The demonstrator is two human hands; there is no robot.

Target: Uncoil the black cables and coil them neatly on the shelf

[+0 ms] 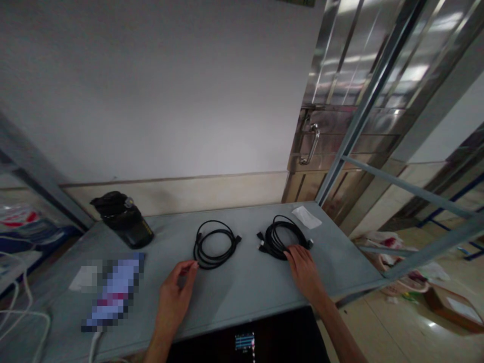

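Note:
My left hand [176, 290] is at the near side of the grey table top [242, 287], its fingertips at the lower left edge of a coiled black cable [217, 232]. My right hand [302, 272] rests on a second, tighter coil of black cable [278, 237], its fingers lying over the coil's lower right side. Plug ends stick out from both coils. Neither hand visibly lifts anything, and my right hand hides part of its coil.
A black bottle-shaped object [123, 219] lies at the table's far left. A pixelated flat item [113, 292] sits near the left edge, with a white cord [93, 348] below it. White paper [306, 217] lies at the far corner. Metal frame bars [368, 101] rise at the right.

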